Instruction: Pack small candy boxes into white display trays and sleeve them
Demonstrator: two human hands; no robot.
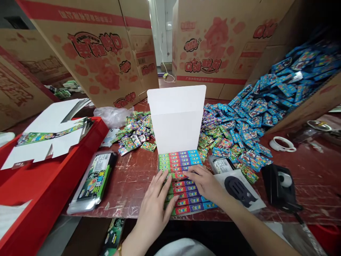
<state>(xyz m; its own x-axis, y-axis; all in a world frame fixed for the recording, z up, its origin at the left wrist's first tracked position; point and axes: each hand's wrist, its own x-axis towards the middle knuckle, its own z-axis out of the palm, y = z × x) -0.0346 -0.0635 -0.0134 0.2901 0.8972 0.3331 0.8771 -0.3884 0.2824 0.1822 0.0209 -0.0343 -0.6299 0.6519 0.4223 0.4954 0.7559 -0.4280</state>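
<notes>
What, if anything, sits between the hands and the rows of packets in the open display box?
Nothing visible. The left hand and right hand both lie flat on the packet rows in the white display box, fingers touching the packets. The loose packet piles and the tape dispenser lie off to the sides.

Worn red table (133, 177), bearing an open white box (176, 121) of packets, loose packet heaps (239, 131) (green, purple, blue), a phone (109, 137), tape dispenser (279, 185), plastic bag (113, 115).

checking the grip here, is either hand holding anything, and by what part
Nothing is gripped: left hand and right hand lie flat on the rows of packets.
</notes>
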